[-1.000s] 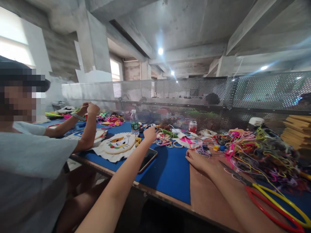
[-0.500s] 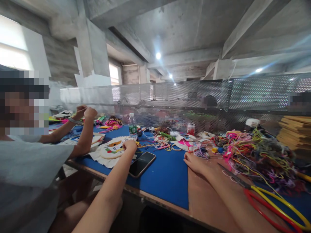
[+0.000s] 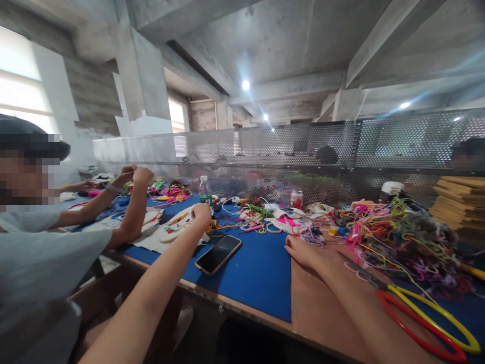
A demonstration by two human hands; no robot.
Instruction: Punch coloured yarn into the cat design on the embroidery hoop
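Observation:
My left hand [image 3: 201, 213] is closed at the right edge of an embroidery hoop [image 3: 168, 238] holding white cloth stitched in orange, red and green. Its fingertips are hidden behind the knuckles. The cloth lies on the blue mat, slightly raised toward my hand. Beside my left forearm, a dark smartphone [image 3: 219, 255] lies face up. My right hand [image 3: 299, 249] rests at the mat's right edge, fingers bent and held together; whatever is in them, if anything, is too small to make out. Large scissors [image 3: 386, 288] with red and yellow handles lie by my right forearm.
A tangled heap of coloured yarn [image 3: 405, 242] covers the right side. Behind my hands stand a water bottle [image 3: 205, 190] and a drink can [image 3: 296, 199], among loose threads. A co-worker's hands [image 3: 134, 174] are raised at left. A perforated metal screen [image 3: 273, 151] runs along the back.
My left hand and the hooped cloth have shifted a little farther away and left. My right hand has hardly moved. The view has tilted slightly.

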